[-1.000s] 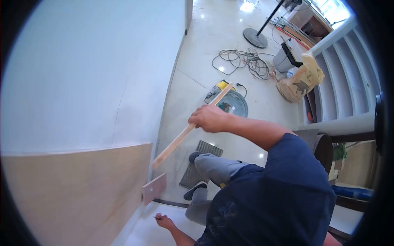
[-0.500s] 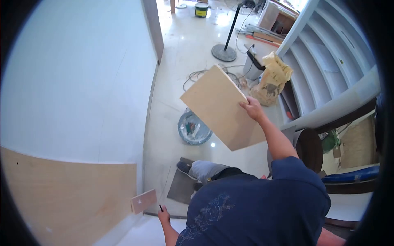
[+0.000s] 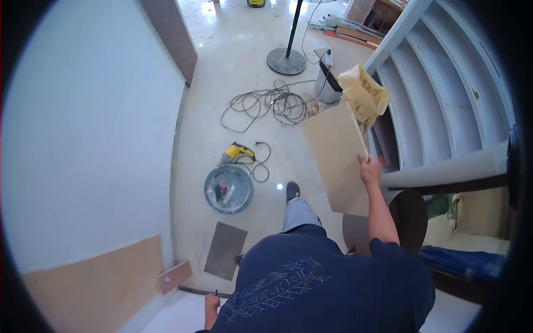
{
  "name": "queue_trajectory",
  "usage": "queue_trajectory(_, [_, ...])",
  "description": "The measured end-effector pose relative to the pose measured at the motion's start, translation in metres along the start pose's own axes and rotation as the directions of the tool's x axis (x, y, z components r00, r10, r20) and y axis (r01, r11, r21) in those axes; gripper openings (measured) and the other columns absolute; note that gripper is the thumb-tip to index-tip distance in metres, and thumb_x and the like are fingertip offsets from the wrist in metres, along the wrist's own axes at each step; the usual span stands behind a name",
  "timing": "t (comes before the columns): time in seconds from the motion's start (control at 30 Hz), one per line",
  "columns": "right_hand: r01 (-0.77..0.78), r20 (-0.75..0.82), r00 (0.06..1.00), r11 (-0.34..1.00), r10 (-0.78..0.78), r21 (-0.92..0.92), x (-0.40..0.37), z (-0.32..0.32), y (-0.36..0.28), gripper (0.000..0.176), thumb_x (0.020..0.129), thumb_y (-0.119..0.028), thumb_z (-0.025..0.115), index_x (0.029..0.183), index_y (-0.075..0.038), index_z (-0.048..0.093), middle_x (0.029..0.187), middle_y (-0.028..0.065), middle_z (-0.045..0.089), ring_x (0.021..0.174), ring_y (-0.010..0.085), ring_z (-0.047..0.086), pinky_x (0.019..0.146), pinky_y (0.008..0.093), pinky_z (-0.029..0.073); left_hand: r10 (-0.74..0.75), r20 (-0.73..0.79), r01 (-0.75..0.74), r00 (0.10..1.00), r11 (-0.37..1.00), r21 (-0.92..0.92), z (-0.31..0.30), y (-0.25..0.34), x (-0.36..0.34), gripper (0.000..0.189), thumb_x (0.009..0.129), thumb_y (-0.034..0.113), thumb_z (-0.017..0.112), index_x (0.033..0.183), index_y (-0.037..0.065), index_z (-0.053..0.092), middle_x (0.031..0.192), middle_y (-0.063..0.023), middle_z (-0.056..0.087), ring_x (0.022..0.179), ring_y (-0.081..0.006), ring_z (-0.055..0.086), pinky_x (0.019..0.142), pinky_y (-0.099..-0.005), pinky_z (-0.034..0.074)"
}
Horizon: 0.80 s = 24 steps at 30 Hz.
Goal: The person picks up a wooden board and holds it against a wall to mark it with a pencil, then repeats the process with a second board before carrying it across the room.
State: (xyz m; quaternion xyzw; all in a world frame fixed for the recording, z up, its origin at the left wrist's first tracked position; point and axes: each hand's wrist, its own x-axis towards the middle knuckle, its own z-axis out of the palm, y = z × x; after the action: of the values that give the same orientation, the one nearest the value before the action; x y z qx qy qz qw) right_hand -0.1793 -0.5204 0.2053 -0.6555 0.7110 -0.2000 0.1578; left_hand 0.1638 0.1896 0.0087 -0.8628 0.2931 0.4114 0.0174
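Observation:
My right hand (image 3: 371,169) grips the long edge of a flat beige board (image 3: 336,161), which hangs tilted over the floor. At the lower left, my left hand (image 3: 212,303) is closed around a small dark, thin object (image 3: 216,292), too small to name. Near that hand lie a small reddish-brown block (image 3: 174,277) by the wall and a dark grey mat (image 3: 225,251). A round blue-grey basin (image 3: 229,189) with a few items inside stands on the floor, and a yellow power tool (image 3: 239,151) with a black cord lies just behind it.
Coiled cable (image 3: 288,105) spreads across the floor near a fan's round base (image 3: 286,61). At the right are a crumpled paper bag (image 3: 363,97), white shelving (image 3: 433,83) and a dark round object (image 3: 410,213). A wood panel (image 3: 100,283) leans at the left wall.
The board has moved right and turned more upright with my right hand. The view has shifted, bringing the yellow tool and more of the cable into sight. One leg now extends forward.

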Motion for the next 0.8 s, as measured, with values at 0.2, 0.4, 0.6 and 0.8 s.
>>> queue_trajectory(0.2, [-0.004, 0.051, 0.999, 0.985, -0.005, 0.17, 0.129, 0.001, -0.011, 0.044, 0.082, -0.049, 0.063, 0.093, -0.007, 0.067, 0.08, 0.0139, 0.067, 0.075, 0.0276, 0.064, 0.068, 0.0385, 0.046, -0.177, -0.192, 0.117, 0.965, 0.95, -0.289, -0.158, 0.215, 0.142, 0.029, 0.082, 0.023, 0.052, 0.089, -0.001, 0.068, 0.085, -0.0247, 0.065, 0.084, -0.0407, 0.063, 0.074, -0.0452, 0.05])
queue_trajectory(0.4, [0.017, 0.123, 0.99, 0.91, -0.074, 0.414, 0.245, 0.039, -0.127, 0.047, 0.083, -0.05, 0.063, 0.086, -0.004, 0.067, 0.073, 0.0099, 0.065, 0.069, 0.0228, 0.06, 0.065, 0.0366, 0.045, -0.072, -0.191, 0.023, 0.979, 0.968, -0.25, -0.248, 0.345, 0.215, 0.034, 0.081, 0.033, 0.059, 0.084, 0.001, 0.068, 0.083, -0.024, 0.065, 0.083, -0.0392, 0.064, 0.073, -0.0441, 0.05])
queue_trajectory(0.6, [-0.156, 0.308, 0.933, 0.56, -0.188, 0.814, 0.328, 0.09, -0.272, 0.043, 0.085, -0.047, 0.065, 0.073, -0.005, 0.058, 0.062, -0.0037, 0.048, 0.058, 0.0079, 0.04, 0.052, 0.0271, 0.033, -0.289, -0.011, 0.272, 0.957, 0.914, -0.3, -0.216, 0.341, 0.302, 0.042, 0.08, 0.036, 0.059, 0.094, -0.002, 0.067, 0.091, -0.0276, 0.064, 0.093, -0.0403, 0.062, 0.081, -0.045, 0.048])
queue_trajectory(0.8, [-0.295, 0.413, 0.876, 0.4, -0.251, 0.868, 0.458, 0.201, -0.393, 0.039, 0.084, -0.045, 0.067, 0.077, -0.008, 0.06, 0.06, -0.0073, 0.041, 0.053, 0.0037, 0.032, 0.046, 0.0233, 0.025, -0.242, -0.146, 0.152, 0.959, 0.878, -0.454, -0.25, 0.384, 0.402, 0.049, 0.085, 0.037, 0.05, 0.108, -0.005, 0.062, 0.107, -0.0299, 0.06, 0.105, -0.0413, 0.057, 0.088, -0.0451, 0.046])
